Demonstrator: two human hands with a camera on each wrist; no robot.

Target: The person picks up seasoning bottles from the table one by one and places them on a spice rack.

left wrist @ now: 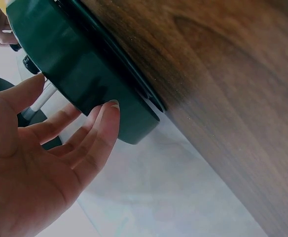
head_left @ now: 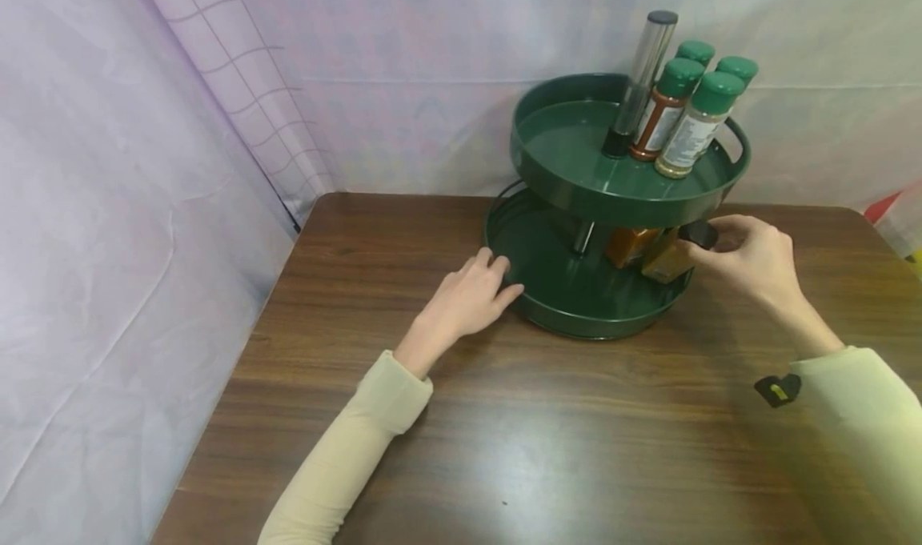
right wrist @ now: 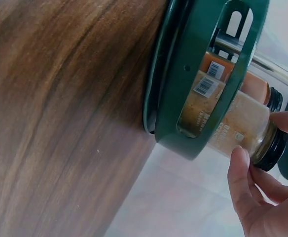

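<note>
A two-tier green turntable rack (head_left: 627, 197) stands on the wooden table. My right hand (head_left: 759, 261) pinches a square glass spice jar (head_left: 664, 261) near its black lid, at the right side of the lower tier. The jar, filled with tan seasoning, leans in the right wrist view, its lower part behind the slotted wall. Beside it, an orange-filled jar (right wrist: 255, 84) also has a black lid. At the lower tier's left edge, my left hand (head_left: 468, 293) touches the green wall (left wrist: 75, 69) with loosely bent fingers.
Several green-capped spice bottles (head_left: 684, 133) occupy the upper tier, right of the metal post (head_left: 641, 85). Pale cloth (head_left: 403, 89) hangs behind and left of the table. A small black piece with a yellow mark (head_left: 778, 389) shows by the right sleeve.
</note>
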